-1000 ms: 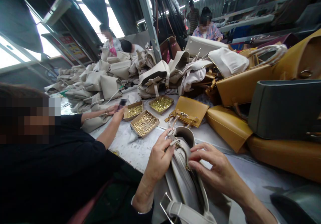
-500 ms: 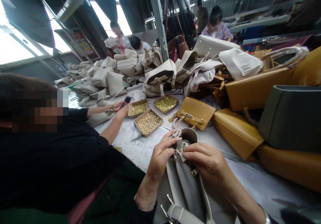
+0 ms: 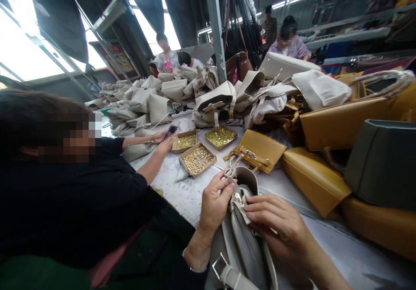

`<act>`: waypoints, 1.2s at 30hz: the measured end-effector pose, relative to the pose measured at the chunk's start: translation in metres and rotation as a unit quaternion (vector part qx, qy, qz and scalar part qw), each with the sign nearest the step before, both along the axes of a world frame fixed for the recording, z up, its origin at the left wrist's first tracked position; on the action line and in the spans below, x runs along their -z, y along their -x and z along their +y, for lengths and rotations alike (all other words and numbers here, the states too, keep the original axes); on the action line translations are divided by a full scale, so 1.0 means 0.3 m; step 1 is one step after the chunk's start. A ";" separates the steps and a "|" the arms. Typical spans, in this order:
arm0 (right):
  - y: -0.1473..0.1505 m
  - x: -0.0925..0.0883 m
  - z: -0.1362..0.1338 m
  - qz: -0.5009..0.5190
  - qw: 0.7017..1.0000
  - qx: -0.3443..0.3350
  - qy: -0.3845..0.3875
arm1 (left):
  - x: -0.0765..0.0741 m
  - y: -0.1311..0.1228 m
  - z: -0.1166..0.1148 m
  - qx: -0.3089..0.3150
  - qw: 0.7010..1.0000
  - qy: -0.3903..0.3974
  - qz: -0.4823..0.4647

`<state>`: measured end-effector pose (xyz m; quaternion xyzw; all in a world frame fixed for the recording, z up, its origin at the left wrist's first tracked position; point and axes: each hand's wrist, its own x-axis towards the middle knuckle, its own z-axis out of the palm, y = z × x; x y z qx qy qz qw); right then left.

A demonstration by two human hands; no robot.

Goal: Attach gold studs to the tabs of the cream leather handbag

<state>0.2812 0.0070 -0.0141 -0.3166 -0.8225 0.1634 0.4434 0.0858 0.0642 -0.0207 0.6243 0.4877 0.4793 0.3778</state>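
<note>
Ahead and left of the fingers sits a tray [image 3: 205, 169] of gold-coloured pieces; then the left hand [image 3: 213, 204], pinching the beige bag [image 3: 230, 234] at its far end. Between both hands it gapes, metal fitting [image 3: 238, 199] already on, so seemingly unfinished. The right hand's [image 3: 282, 226] fingers lie together beside that fitting; whether they pinch, I can't tell.

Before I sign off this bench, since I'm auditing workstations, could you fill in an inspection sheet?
Surface: pale table, dark marks on it.
Thing in hand: pale bag, open at the top, metal hardware showing.
Clutter: three shallow boxes of gold-coloured pieces; mustard bags, a dark bag and a heap of pale bags.
Hands: left hand grips the pale bag's upper part; right hand touches it near the hardware, grip unclear.
Cables: none certain; dark strands hang by a post.
Surroundings: dark-clothed person close at left; more people beyond the bags.
</note>
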 end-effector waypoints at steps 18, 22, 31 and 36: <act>-0.044 -0.074 0.056 0.055 0.998 0.025 0.025 | -0.004 -0.007 -0.017 -0.015 1.000 -0.015 -0.002; -0.047 -0.098 0.111 0.087 0.990 0.106 0.010 | 0.007 -0.005 -0.025 -0.034 0.998 -0.033 0.030; 0.006 -0.153 0.446 0.119 0.969 0.210 0.057 | 0.035 0.001 -0.033 -0.029 0.996 -0.060 0.065; 0.085 -0.095 0.781 -0.225 0.935 0.242 0.126 | 0.051 -0.008 -0.033 -0.045 0.993 -0.081 0.075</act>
